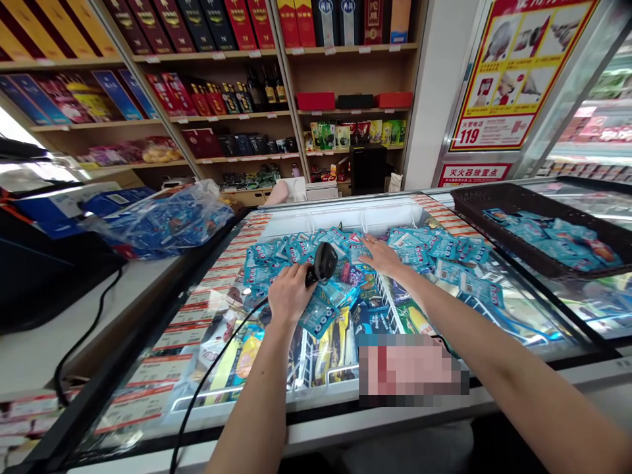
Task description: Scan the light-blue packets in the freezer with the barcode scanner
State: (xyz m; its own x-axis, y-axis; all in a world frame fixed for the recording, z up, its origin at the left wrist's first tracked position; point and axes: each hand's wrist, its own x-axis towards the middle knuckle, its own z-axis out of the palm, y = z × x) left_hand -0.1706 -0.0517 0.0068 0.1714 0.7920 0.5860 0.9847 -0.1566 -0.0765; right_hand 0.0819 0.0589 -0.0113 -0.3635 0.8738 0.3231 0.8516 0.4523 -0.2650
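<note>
My left hand [289, 293] is wrapped round a black handheld barcode scanner [325, 261], whose head points up and away. Its cable trails back beneath my left wrist. Farther to the right, my right hand [381, 255] reaches forward with fingers stretched out, palm down, over the blue packets [320, 316]. Its fingertips rest on or just above a packet; I cannot tell which. Many such packets lie spread over the glass top of the chest freezer [306, 395]. Through the glass, wrapped goods [336, 349] show in white wire baskets.
A dark plastic basket [518, 263] with more blue packets stands at the right. At the left lies a clear bag [162, 224] full of blue packets. A blurred-out patch [413, 368] covers something at the front edge. Stocked shelves [212, 58] line the back.
</note>
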